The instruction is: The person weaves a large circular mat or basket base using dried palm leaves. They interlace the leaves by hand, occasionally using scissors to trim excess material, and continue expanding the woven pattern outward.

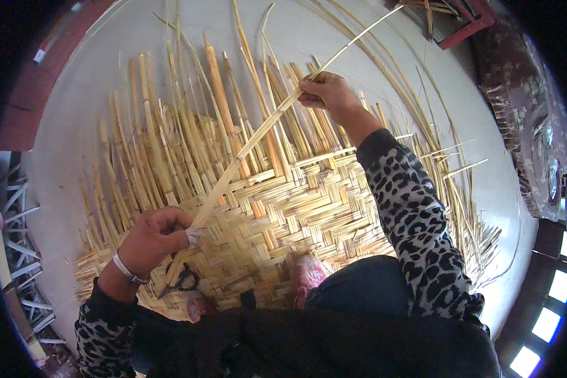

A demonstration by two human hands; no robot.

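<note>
A long, flat split reed strip (246, 150) stretches diagonally above a half-woven reed mat (315, 214). My left hand (154, 239), with a white wrap on its thumb, pinches the strip near its lower end. Farther away and to the right, my right hand (327, 94) grips the same strip, whose thin tip (375, 24) sticks out past my fingers. Under my left hand, dark-handled scissors (181, 280) lie on the mat. Loose upright reeds (217, 94) fan out from the mat's far edge.
My shoes (309, 274) rest on the mat. Long thin reeds (416, 107) curve along the right over the pale floor (63, 170). A red frame (469, 25) stands at the far right, near a patterned fringed cloth (516, 107). White metal rods (28, 252) are at the left.
</note>
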